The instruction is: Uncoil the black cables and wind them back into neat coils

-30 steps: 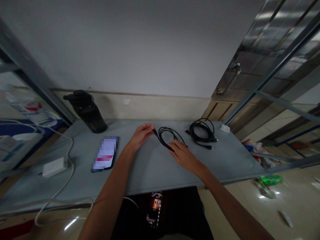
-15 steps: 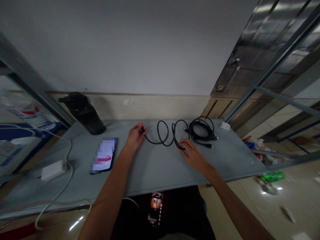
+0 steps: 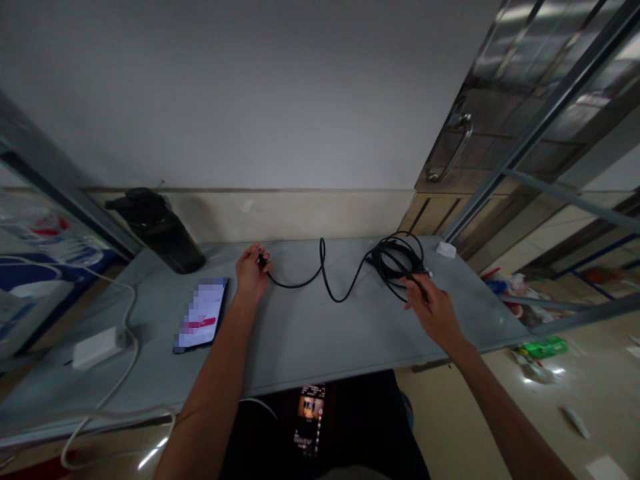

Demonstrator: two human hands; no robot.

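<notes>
A black cable (image 3: 339, 300) runs in a loose wave across the grey tabletop (image 3: 320, 340). My left hand (image 3: 253, 270) is closed on its plug end, with the dark connector showing at the fingertips. On the right, my right hand (image 3: 429, 303) pinches the cable at the front edge of a coil of black cable (image 3: 395, 257). Where the held cable overlaps the coil, I cannot tell the strands apart. A light-coloured connector tip shows just behind my right fingers.
Left of my left arm lies a phone (image 3: 203, 315), with a dark bottle (image 3: 163, 233) behind it. A white adapter (image 3: 99, 348) with a white cord sits at far left. A small white block (image 3: 446, 250) stands by the right post. Another lit phone (image 3: 310, 417) rests on my lap.
My right hand has moved right with the cable, up to the coil. My left hand has shifted slightly left, still on the plug end. The cable between them is straighter, with fewer loops.
</notes>
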